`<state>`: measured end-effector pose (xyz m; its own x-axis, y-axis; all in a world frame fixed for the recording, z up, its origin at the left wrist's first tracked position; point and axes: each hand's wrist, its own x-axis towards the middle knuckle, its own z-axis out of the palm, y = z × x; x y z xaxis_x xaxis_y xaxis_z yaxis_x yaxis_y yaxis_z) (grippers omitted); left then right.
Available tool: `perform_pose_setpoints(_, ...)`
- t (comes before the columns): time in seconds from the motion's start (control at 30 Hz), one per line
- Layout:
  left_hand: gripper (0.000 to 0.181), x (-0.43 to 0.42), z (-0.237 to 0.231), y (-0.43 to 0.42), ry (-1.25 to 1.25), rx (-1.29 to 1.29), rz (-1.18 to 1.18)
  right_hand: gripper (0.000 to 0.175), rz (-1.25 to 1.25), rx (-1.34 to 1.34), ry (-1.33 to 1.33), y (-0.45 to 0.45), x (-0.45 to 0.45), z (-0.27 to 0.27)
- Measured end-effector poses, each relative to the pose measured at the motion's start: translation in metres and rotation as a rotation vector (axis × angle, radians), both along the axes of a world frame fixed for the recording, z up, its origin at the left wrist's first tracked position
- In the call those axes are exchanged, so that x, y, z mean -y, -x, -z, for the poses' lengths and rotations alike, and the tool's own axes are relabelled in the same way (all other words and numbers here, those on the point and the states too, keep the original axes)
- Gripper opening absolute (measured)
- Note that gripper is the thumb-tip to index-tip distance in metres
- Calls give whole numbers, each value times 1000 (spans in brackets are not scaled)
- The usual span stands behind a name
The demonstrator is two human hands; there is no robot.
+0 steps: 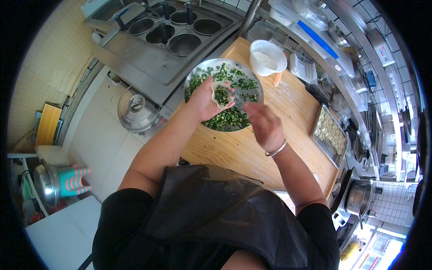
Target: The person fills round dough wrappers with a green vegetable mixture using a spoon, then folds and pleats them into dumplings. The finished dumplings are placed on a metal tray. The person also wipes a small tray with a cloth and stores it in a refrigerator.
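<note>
In my cupped left hand (204,106) rests a thin round dough wrapper (214,95) with wavy edges. A mound of chopped green filling (221,96) sits in its middle. Beneath this hand is a wide metal basin (240,103), partly covered by loose chopped greens (229,117). My right hand (267,126), with a bangle (276,148) at the wrist, hovers by the basin's right rim. Motion blurs its fingers, which are bent towards the basin; whether they hold anything cannot be made out.
The basin stands on a wooden worktop (233,152). Behind it is a white tub (268,57) of pale powder, beside an orange handle (277,79). At right, a metal tray (325,148) carries rows of dumplings (329,130). A cooker with round wells (184,44) adjoins at upper left; shelving (357,47) overhangs the right.
</note>
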<state>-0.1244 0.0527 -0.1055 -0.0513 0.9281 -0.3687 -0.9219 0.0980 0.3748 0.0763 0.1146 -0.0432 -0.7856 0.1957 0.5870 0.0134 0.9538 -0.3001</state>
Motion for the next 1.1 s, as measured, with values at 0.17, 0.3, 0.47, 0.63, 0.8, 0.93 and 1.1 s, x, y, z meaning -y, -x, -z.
perform_pose_setpoints(0.17,55,0,-1,0,-4,37,-7,34,-16,32,-65,-5,0,4)
perform_pose_setpoints(0.3,55,-2,0,-1,8,13,15,34,-33,15,-23,-6,-4,-7)
perform_pose_setpoints(0.47,54,4,0,7,-12,-5,5,30,102,-103,105,-18,-21,-18)
perform_pose_setpoints(0.63,55,7,-2,7,-1,63,-66,28,226,275,38,-35,-25,36)
perform_pose_setpoints(0.8,56,6,-3,-2,-28,154,-107,35,122,207,29,-35,-10,69)
perform_pose_setpoints(0.93,56,2,-3,-8,-46,128,-123,32,102,76,76,-8,-5,45)
perform_pose_setpoints(1.1,56,-1,-3,-12,-133,153,-92,26,141,18,12,22,-1,21)
